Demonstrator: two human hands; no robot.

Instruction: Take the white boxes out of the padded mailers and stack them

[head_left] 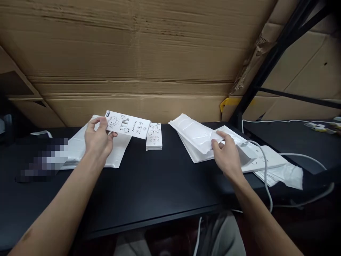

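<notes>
1. Center of the frame, above the black desk [149, 185], the left hand [99, 139] pinches a white card [129, 124] by its left end, long axis running sideways.
2. Right of center, the right hand [227, 156] grips the top mailer [194, 133].
3. Between them, nearer the left hand, sits a small box [153, 137].

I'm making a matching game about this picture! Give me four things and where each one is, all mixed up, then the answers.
Things:
1. Left hand
2. Right hand
3. Small Hello Kitty box
4. Yellow strip

Places:
A. On the black table
B. On the cardboard sheet
C. Holding a Hello Kitty card
D. Touching white plastic mailers

Pairs: 1-C, 2-D, 3-A, 4-B
</notes>
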